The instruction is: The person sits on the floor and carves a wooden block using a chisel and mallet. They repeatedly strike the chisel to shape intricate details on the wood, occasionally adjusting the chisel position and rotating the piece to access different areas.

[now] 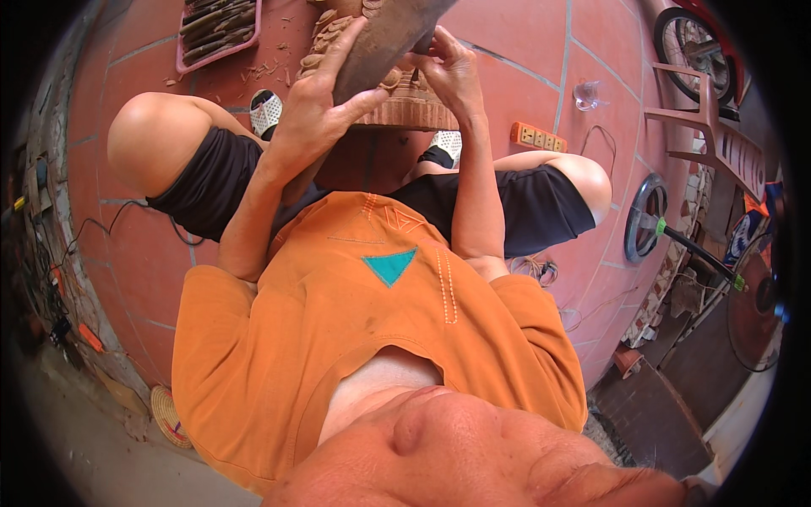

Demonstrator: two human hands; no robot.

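Note:
A brown wood carving (389,46) stands between my knees, partly cut off by the top edge. It has a smooth, dark, tilted upper part, rows of scale-like relief on its left side and a thick ridged base (404,115). My left hand (314,110) grips the smooth part from the left, forefinger stretched along it and thumb spread across its lower end. On the other side, my right hand (452,72) has bent fingers closed together against the carving's right edge. What lies between those fingertips is hidden.
A pink tray (221,66) of dark-handled tools sits at upper left, with wood chips (263,72) beside it. To the right are an orange power strip (538,137), a clear cup (586,95), a plastic chair (710,127) and a fan (646,220). Cables cross the tiled floor.

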